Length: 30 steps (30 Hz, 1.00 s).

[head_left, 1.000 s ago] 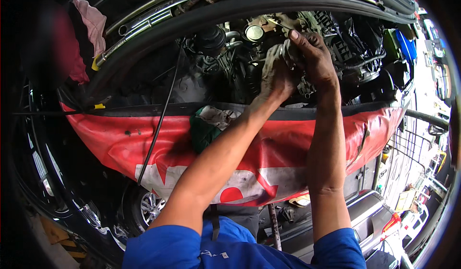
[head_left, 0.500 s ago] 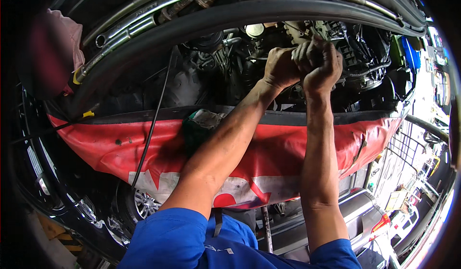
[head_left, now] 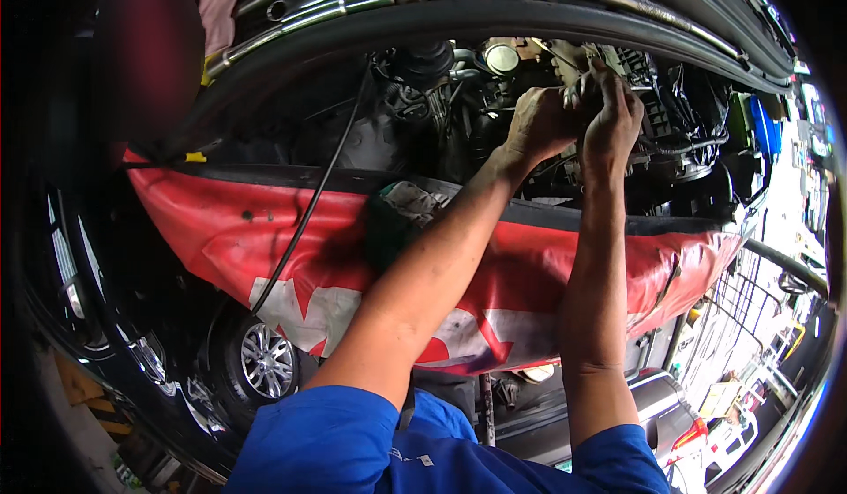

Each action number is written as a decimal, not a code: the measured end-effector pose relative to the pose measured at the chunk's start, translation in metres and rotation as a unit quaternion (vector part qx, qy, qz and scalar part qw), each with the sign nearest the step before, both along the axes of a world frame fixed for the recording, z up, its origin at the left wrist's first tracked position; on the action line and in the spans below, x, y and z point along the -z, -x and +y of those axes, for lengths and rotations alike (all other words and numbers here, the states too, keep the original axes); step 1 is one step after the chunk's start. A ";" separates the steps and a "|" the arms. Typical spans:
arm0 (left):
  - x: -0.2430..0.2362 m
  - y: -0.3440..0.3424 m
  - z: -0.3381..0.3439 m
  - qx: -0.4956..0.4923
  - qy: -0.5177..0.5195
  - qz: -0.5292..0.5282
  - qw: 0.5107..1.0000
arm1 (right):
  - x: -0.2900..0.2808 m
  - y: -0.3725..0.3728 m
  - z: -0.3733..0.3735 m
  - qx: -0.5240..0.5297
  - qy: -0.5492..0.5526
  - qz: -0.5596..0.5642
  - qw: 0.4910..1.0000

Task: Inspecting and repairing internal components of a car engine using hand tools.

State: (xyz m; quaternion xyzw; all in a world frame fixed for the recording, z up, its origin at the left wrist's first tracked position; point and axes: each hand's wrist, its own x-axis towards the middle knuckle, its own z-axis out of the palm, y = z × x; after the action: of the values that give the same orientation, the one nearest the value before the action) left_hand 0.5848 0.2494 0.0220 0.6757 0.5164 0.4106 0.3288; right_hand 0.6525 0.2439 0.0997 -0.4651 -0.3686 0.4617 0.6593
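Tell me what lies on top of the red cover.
A crumpled green and whitish cloth lies on the red cover near its upper edge. The forearms hide other parts; what is under the cloth cannot be seen.

Head-worn fisheye looks down at both hands [head_left: 610, 128].

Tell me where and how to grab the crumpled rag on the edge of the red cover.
I'd pinch the pale, bunched top of the rag, coming from above and slightly from your left. Its raised folds should give the fingers something to close on, while your left forearm crosses close along its right side, so that approach looks more awkward.
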 end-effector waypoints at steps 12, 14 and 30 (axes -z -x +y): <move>0.004 -0.025 -0.014 -0.126 -0.056 -0.011 0.990 | 0.007 -0.032 0.003 -0.289 0.048 0.055 0.954; 0.004 -0.024 -0.009 -0.154 -0.116 0.009 0.981 | 0.012 -0.021 -0.003 -0.044 0.064 -0.084 0.993; 0.018 -0.008 -0.003 -0.028 -0.105 -0.037 0.993 | 0.011 -0.010 -0.010 -0.127 -0.080 -0.020 0.989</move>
State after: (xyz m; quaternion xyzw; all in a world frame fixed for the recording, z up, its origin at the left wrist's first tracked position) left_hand 0.5925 0.2459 0.0036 0.6759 0.4767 0.4965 0.2635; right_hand 0.6625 0.2340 0.0892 -0.3696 -0.4730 0.5013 0.6232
